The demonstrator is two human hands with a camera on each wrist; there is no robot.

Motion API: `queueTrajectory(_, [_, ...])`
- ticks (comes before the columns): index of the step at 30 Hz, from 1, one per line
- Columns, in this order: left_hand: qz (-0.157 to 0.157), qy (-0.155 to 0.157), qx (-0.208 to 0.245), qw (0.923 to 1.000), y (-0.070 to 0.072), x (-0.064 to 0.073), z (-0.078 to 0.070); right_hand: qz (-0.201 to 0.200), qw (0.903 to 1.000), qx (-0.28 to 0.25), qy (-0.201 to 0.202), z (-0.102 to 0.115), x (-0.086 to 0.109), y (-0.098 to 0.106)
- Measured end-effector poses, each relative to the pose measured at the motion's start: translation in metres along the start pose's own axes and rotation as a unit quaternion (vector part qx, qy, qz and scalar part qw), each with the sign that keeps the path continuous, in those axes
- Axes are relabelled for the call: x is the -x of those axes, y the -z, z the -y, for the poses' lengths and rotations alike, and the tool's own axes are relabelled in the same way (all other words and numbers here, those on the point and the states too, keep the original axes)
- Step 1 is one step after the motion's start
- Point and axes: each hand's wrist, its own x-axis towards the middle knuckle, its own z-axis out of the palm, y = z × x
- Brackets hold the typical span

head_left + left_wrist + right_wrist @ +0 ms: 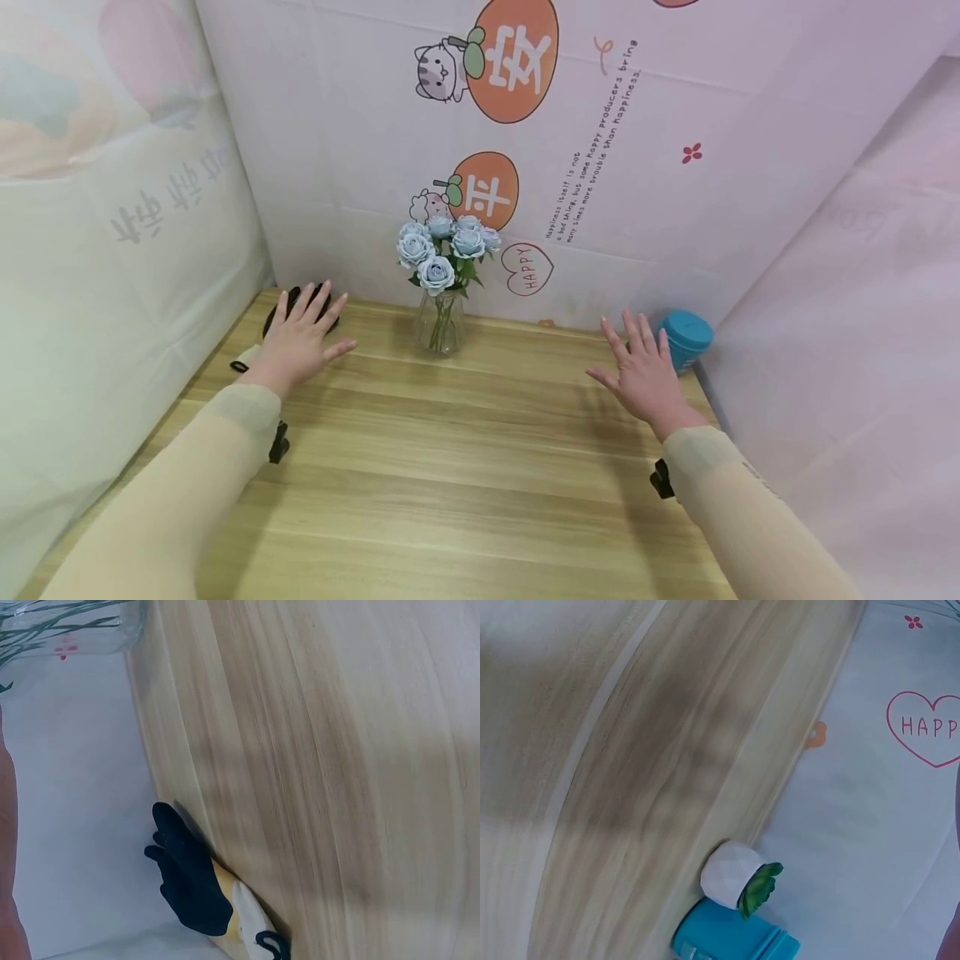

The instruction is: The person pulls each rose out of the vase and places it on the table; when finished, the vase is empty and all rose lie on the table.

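Observation:
My left hand [295, 343], fingers straight and spread, is over the far left of the table. Beneath it lies a black and cream thing with finger-like lobes, much like a glove; the left wrist view shows its black part [187, 874], a yellow band and a dark loop. At the far right my right hand [643, 379] is spread too, holding nothing. It overlaps a blue lidded tub [687, 331] in the head view. Next to that tub, a white faceted pot [727, 874] with a green succulent [760, 889] appears in the right wrist view; my hand hides it from the head camera.
A clear glass vase [440, 327] of pale blue roses [437, 273] stands at the back, between the hands. The wood-grain table [450, 467] meets printed white cloth [337, 167] at the back, with cloth walls on both sides.

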Motion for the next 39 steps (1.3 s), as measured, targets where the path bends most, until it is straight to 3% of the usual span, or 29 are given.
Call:
queueTrajectory(5, [-0.005, 0.013, 0.031, 0.9994, -0.009, -0.011, -0.009, 0.004, 0.9995, -0.032, -0.006, 0.006, -0.008, -0.013])
queueTrajectory(10, [-0.013, 0.044, 0.124, 0.9912, -0.025, -0.034, -0.024, 0.016, 0.9975, -0.068, -0.007, 0.025, -0.024, -0.022])
queueTrajectory(13, [-0.015, 0.065, 0.208, 0.9759, -0.036, -0.052, -0.035, 0.026, 0.996, -0.086, 0.0, 0.044, -0.039, -0.025])
queueTrajectory(16, [-0.014, 0.082, 0.288, 0.954, -0.042, -0.069, -0.049, 0.042, 0.9935, -0.105, 0.008, 0.066, -0.056, -0.027])
queueTrajectory(23, [-0.028, 0.102, 0.397, 0.9118, -0.05, -0.107, -0.086, 0.081, 0.9859, -0.145, 0.015, 0.115, -0.087, -0.034])
queueTrajectory(30, [0.026, 0.128, 0.508, 0.8513, -0.041, -0.121, -0.112, 0.097, 0.9815, -0.164, 0.021, 0.15, -0.109, -0.037])
queueTrajectory(35, [0.024, 0.144, 0.532, 0.8338, -0.038, -0.124, -0.12, 0.093, 0.9727, -0.212, 0.019, 0.168, -0.12, -0.037])
queueTrajectory(38, [0.005, 0.147, 0.525, 0.8379, -0.035, -0.125, -0.123, 0.086, 0.9673, -0.238, 0.014, 0.174, -0.121, -0.039])
queueTrajectory(39, [0.001, 0.146, 0.517, 0.8435, -0.035, -0.126, -0.124, 0.086, 0.9643, -0.25, 0.009, 0.175, -0.121, -0.04])
